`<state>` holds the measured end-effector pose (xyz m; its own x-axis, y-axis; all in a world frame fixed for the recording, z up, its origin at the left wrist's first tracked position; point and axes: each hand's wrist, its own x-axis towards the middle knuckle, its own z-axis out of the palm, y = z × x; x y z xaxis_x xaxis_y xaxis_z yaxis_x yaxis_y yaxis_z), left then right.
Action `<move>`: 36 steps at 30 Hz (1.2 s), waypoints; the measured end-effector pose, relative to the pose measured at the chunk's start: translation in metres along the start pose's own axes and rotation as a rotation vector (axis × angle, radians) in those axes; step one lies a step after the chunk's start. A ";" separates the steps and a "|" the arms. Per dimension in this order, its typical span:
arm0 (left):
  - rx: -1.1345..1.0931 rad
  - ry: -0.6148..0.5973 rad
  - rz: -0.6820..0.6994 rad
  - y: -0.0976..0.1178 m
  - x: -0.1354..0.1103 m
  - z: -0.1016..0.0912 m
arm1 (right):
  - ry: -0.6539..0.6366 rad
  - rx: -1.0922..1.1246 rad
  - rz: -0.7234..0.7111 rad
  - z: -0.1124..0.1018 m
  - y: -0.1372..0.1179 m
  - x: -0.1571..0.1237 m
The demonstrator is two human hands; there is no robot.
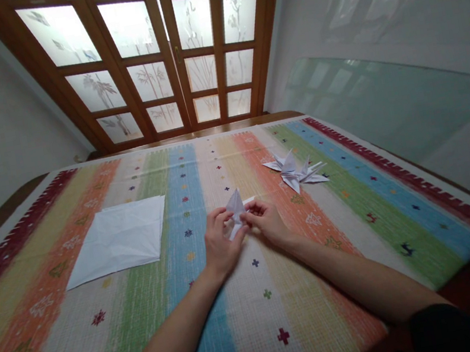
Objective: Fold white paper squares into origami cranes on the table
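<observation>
A small piece of folded white paper is held between my two hands, just above the middle of the striped tablecloth. Its pointed flap stands up above the fingers. My left hand pinches its left side, thumb toward the near edge. From the right, my right hand grips it with thumb and fingers closed; a white strip of the paper shows behind these fingers. The lower folds are partly hidden by both hands.
A stack of white paper sheets lies to the left. Folded paper cranes sit close together at the right back. The striped tablecloth covers the table, with a wall along the right and wooden glass-paned doors beyond.
</observation>
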<state>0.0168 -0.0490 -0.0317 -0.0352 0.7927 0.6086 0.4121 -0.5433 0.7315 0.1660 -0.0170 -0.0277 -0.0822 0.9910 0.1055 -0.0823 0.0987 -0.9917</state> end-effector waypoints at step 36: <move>-0.489 0.051 -0.470 -0.006 0.008 0.003 | 0.029 0.095 -0.113 0.007 0.007 -0.007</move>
<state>0.0170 -0.0381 -0.0321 -0.1574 0.9677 0.1968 -0.1166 -0.2161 0.9694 0.1588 -0.0240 -0.0344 -0.0386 0.9763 0.2129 -0.1828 0.2026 -0.9620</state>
